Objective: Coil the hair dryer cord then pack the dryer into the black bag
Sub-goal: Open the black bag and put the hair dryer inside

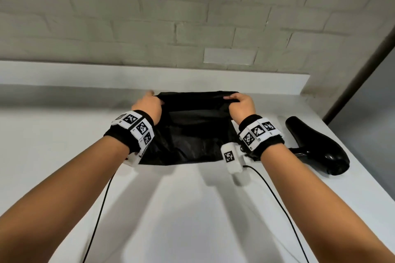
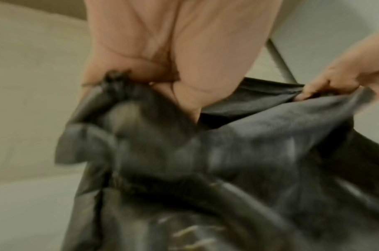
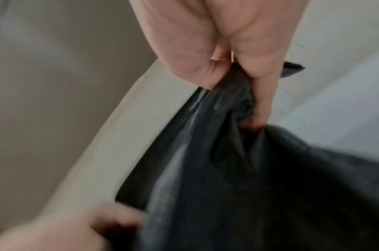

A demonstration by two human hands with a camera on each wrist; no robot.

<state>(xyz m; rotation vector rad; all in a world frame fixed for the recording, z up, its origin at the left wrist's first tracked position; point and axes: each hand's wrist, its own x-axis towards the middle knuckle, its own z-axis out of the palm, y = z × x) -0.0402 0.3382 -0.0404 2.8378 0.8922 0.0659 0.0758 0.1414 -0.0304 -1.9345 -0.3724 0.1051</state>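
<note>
The black bag (image 1: 192,132) lies on the white counter (image 1: 64,145), just in front of the ledge at the far wall, and its far edge is held up and stretched wide. That edge is pinched at the left corner by the left hand (image 1: 148,105) and at the right corner by the right hand (image 1: 241,105); each grip is closed tight on bunched fabric, as is shown close up in both wrist views. The mouth is presumably being pulled open so that the dryer can be slid in. The hair dryer (image 1: 316,145) is left lying on the counter just right of the bag, close to the right wrist, within easy reach. Its cord cannot be made out, so whether it is coiled cannot be told.
</note>
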